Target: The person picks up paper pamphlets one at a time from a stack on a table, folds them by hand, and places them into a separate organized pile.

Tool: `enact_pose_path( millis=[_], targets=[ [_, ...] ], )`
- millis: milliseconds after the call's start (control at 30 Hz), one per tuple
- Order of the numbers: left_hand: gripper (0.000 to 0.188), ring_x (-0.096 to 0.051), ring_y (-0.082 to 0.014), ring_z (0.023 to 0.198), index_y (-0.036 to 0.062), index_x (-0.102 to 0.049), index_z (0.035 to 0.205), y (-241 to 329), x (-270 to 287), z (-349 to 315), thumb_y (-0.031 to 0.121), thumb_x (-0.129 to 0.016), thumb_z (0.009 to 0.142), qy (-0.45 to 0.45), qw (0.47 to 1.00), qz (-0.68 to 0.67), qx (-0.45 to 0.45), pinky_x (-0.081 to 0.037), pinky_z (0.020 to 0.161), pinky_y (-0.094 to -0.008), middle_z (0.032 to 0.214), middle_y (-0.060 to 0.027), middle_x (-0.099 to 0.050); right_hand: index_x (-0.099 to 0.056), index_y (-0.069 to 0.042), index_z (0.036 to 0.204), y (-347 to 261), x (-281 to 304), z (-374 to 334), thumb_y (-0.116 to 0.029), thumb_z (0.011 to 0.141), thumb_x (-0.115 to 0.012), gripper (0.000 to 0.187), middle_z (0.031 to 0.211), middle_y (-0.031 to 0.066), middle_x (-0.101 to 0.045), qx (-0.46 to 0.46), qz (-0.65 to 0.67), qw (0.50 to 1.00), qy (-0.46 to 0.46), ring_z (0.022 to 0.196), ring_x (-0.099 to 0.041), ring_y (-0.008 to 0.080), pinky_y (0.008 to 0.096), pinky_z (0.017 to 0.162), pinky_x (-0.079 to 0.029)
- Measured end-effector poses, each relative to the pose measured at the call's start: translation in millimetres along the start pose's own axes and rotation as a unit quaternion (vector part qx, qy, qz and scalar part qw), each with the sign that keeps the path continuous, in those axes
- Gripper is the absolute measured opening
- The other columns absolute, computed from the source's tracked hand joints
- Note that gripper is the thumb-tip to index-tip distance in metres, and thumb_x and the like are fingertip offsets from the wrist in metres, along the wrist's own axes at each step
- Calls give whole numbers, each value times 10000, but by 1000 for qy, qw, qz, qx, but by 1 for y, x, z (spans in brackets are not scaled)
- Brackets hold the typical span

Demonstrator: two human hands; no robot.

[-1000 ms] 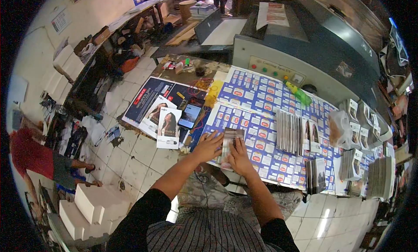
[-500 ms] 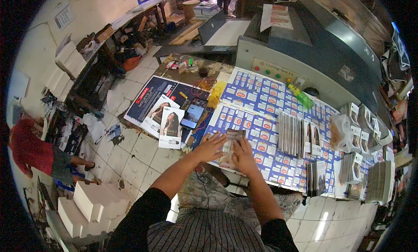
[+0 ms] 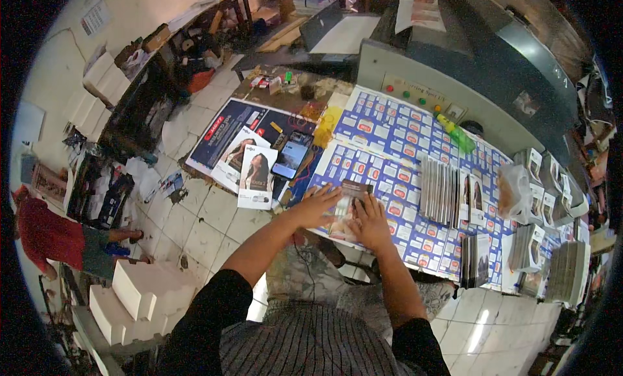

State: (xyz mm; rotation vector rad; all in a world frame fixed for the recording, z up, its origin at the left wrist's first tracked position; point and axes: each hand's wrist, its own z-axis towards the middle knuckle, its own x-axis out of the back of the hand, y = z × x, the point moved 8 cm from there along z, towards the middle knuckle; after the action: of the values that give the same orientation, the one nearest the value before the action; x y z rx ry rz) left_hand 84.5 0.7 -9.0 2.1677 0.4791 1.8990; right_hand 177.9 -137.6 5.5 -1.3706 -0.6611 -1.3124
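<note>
A flat brown-and-pale printed piece, like a folded carton (image 3: 356, 189), lies on the blue printed sheets (image 3: 392, 181) at the near edge of the table. My left hand (image 3: 317, 207) rests on its left side, fingers stretched out flat. Across its right side lies my right hand (image 3: 372, 221), fingers apart and pressing down. Parts of the piece are hidden under both hands. To the right stands a long row of similar flat cartons (image 3: 439, 189), packed on edge. A shorter bundle (image 3: 474, 260) stands nearer the front edge.
Left of my hands lie two white cards with a portrait (image 3: 257, 175), a phone (image 3: 291, 158) and a dark poster (image 3: 224, 130). A green bottle (image 3: 456, 137) lies by the grey machine (image 3: 422, 84). More carton stacks (image 3: 566, 272) fill the right end. A person in red (image 3: 48, 223) is at far left.
My right hand's fingers have spread out flatter over the printed piece. My left hand stays on its left side. The whole view has shifted slightly.
</note>
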Motion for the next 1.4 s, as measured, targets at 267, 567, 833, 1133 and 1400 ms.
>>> enact_pose_path(
  millis=[267, 567, 833, 1133, 1400],
  targets=[
    [498, -299, -300, 1470, 62, -410, 1475, -18, 9, 1, 254, -496, 1023, 141, 978, -154, -8, -217, 1178, -471, 1549, -156, -386, -470, -64, 1437, 0, 7, 1, -465, 922, -573, 661, 1566, 197, -316, -15, 17, 1000, 7, 1458, -275, 375, 548, 1170, -229],
    [674, -239, -352, 1485, 119, -429, 1482, -6, 11, -4, 383, -666, 910, 88, 993, -74, -20, -198, 1181, -515, 1594, -182, -281, -467, -58, 1442, -2, 6, 2, -465, 914, -583, 677, 1567, 200, -312, -16, -1, 1000, 5, 1457, -275, 376, 549, 1173, -217],
    [900, -202, -373, 1490, 124, -417, 1496, -3, 13, -1, 539, -757, 773, 45, 998, -50, -22, -178, 1187, -513, 1609, -206, -217, -453, -74, 1459, -4, 4, 3, -493, 913, -577, 699, 1562, 210, -319, -17, -14, 1000, 12, 1461, -267, 381, 544, 1177, -210],
    [918, -181, -371, 1495, 90, -402, 1499, -5, 10, 0, 554, -736, 781, 39, 998, -44, -28, -186, 1184, -512, 1624, -200, -172, -444, -91, 1470, -7, 4, 2, -504, 914, -558, 702, 1560, 188, -335, -35, -39, 999, 5, 1466, -260, 372, 560, 1175, -193],
    [933, -183, -365, 1496, 98, -388, 1509, -5, 13, 0, 536, -755, 771, 36, 998, -45, -26, -181, 1188, -507, 1623, -193, -186, -437, -97, 1471, -8, 5, 4, -514, 905, -558, 714, 1559, 189, -334, -43, -42, 998, -12, 1473, -246, 367, 563, 1175, -184]
  ],
)
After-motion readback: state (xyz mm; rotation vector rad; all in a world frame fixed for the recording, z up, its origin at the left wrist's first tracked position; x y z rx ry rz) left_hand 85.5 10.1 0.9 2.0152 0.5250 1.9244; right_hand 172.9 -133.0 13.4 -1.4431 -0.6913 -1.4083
